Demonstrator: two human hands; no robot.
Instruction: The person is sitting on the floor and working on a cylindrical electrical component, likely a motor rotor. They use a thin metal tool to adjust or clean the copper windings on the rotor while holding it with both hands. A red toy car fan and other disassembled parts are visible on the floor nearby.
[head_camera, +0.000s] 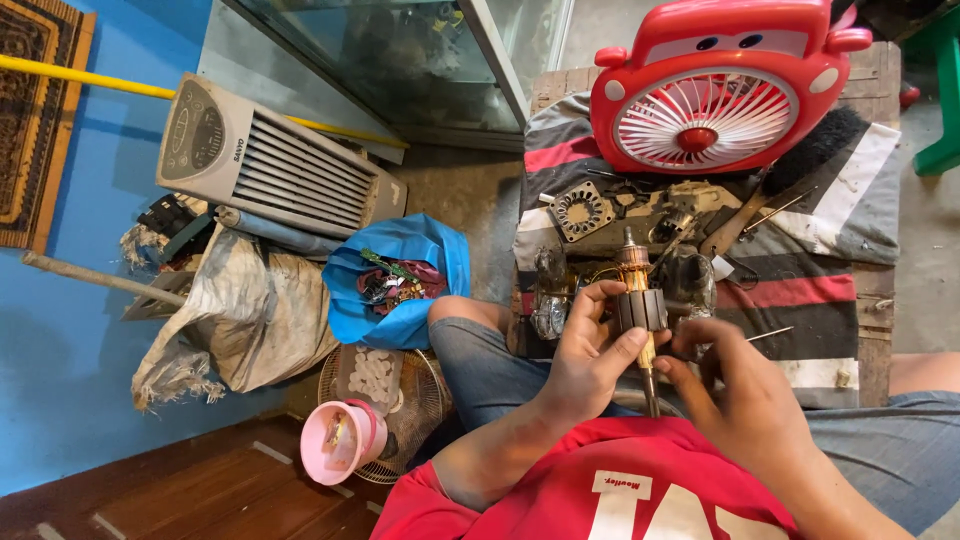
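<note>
We hold motor armature upright over near edge of striped-cloth bench. Left hand wraps laminated core; right hand pinches lower shaft. We judge it heavy, rigid, windings fragile; grip core or shaft. Blue bag holds wire scraps; pink cup contents unclear.

Colours and patterns, workbench and floor

Toy-faced fan: red casing, white grille, red hub. Bench cloth: grey, white, black and red stripes. Motor rotor: copper-orange windings, dark grey core, steel-grey shaft. Shirt: red with white lettering. Shorts: grey-blue. Plastic bag: bright blue. Air cooler: pale grey, white louvres. Bowl: pink. Wall: blue. Pipe: yellow. Sack: dirty beige. Mat: brown, ornamental pattern. Floor: red-brown wood.
</note>
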